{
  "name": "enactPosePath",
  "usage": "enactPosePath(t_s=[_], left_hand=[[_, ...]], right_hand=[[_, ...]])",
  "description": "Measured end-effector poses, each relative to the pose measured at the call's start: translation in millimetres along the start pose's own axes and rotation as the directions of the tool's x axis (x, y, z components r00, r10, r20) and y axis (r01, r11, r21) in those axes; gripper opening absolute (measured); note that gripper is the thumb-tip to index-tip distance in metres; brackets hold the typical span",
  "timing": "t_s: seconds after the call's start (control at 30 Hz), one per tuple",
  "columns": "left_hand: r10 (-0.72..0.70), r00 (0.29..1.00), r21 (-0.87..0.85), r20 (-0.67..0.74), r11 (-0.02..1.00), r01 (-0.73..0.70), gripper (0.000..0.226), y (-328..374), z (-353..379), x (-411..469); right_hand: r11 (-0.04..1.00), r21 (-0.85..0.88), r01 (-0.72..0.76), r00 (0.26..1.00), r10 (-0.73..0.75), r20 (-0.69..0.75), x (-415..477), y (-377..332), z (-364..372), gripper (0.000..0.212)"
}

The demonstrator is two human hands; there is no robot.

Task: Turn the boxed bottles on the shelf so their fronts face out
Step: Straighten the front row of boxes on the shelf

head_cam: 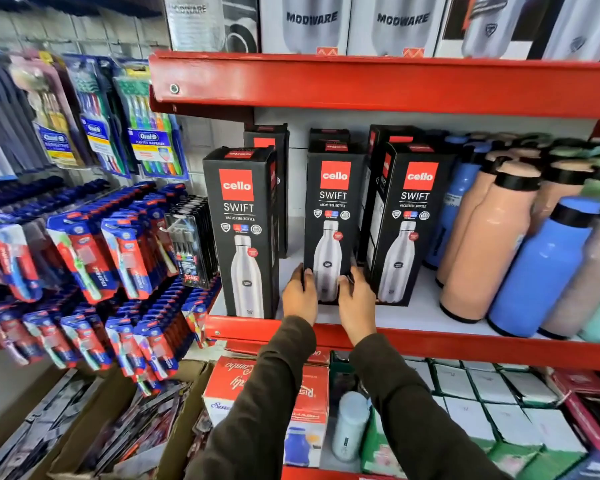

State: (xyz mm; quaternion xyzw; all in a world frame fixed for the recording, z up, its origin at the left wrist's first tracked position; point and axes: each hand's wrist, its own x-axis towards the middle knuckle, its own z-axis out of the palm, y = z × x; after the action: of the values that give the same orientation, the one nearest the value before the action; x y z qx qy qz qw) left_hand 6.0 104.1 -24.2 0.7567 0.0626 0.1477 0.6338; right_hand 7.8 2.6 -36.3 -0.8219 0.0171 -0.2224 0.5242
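Three black Cello Swift bottle boxes stand upright on the white shelf with their printed fronts facing out: the left box, the middle box and the right box. More black boxes stand behind them. My left hand holds the lower left edge of the middle box. My right hand holds its lower right edge. Both hands cover the box's bottom corners.
Loose peach and blue bottles crowd the shelf to the right. A red shelf lip runs along the front. Modware boxes sit on the shelf above. Toothbrush packs hang at the left. Boxes fill the lower shelf.
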Motion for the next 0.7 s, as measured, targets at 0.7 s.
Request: enactPosePath(t_s=[0.7], left_hand=[[0.090, 0.996, 0.093, -0.011, 0.992, -0.088, 0.036, -7, -23, -39]], right_hand=[[0.999, 0.013, 0.033, 0.999, -0.033, 0.005, -45, -8, -20, 0.035]])
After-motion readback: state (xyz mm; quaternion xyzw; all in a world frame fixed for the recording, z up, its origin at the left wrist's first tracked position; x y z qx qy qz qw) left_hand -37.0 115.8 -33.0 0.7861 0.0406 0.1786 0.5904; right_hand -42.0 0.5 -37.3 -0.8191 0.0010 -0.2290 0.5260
